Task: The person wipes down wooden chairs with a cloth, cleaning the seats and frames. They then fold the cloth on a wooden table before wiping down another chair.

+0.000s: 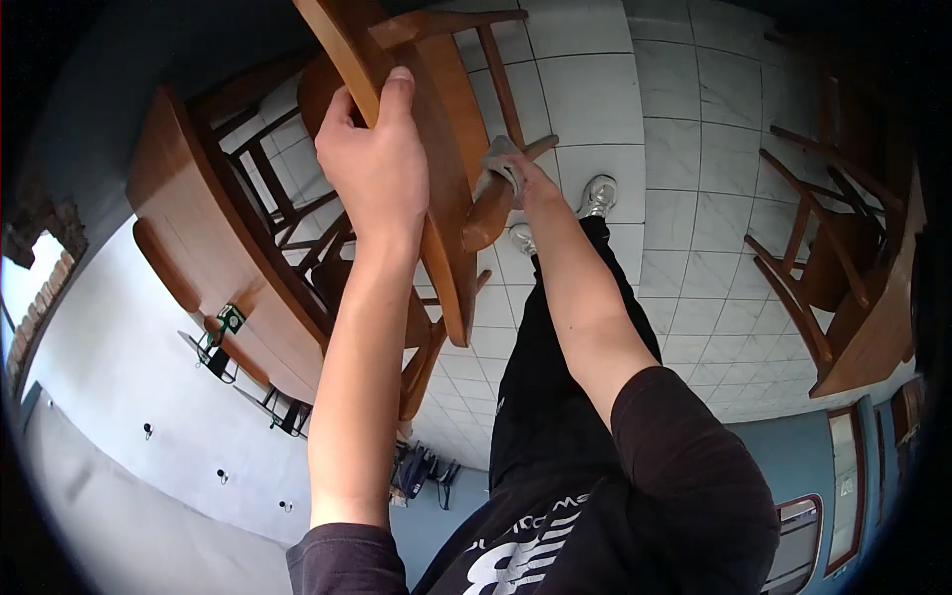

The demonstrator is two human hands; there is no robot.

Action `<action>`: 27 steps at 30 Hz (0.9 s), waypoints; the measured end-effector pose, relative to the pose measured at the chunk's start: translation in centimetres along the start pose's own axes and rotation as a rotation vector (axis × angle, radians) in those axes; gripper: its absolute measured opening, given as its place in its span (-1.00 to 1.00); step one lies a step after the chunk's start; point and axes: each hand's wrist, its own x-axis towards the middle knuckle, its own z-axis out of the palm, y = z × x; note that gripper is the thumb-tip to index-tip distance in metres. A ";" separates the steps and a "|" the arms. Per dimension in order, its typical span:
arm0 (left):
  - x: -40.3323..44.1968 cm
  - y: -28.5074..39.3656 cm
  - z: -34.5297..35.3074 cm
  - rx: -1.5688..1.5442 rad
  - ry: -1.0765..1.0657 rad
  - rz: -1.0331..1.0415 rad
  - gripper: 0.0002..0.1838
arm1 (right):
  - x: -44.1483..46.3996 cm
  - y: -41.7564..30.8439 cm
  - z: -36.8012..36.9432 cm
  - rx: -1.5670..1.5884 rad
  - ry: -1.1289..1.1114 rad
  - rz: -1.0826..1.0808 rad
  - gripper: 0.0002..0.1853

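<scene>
My left hand is closed round the upper rail of a brown wooden chair, thumb on top and fingers curled over the edge. Lower and to the right, my right hand holds a greyish cloth against a curved wooden part of the chair. The cloth is wrapped partly round that wood, and some of my right fingers are hidden behind it. The chair looks tilted in this wide, bent view; whether it leans on something I cannot tell.
At the left stands a long wooden table with a small green box near it. More wooden chairs and another table are on the right. My shoes are on the white tiled floor.
</scene>
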 end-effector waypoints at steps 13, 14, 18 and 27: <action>0.2 -1.3 -0.1 -0.012 0.003 0.019 -0.57 | -18.2 10.1 3.8 -0.710 -0.206 -1.179 -0.31; 0.2 -1.3 -0.1 -0.014 0.004 0.025 -0.57 | -19.1 10.7 4.1 -0.709 -0.210 -1.185 -0.31; 0.3 -1.2 0.0 -0.006 -0.002 0.024 -0.51 | -17.2 10.0 3.3 -0.990 -0.152 -1.727 -0.36; 0.3 -1.1 -0.1 0.021 0.002 0.018 -0.46 | -22.4 17.1 2.1 -0.903 -0.334 -1.549 -0.26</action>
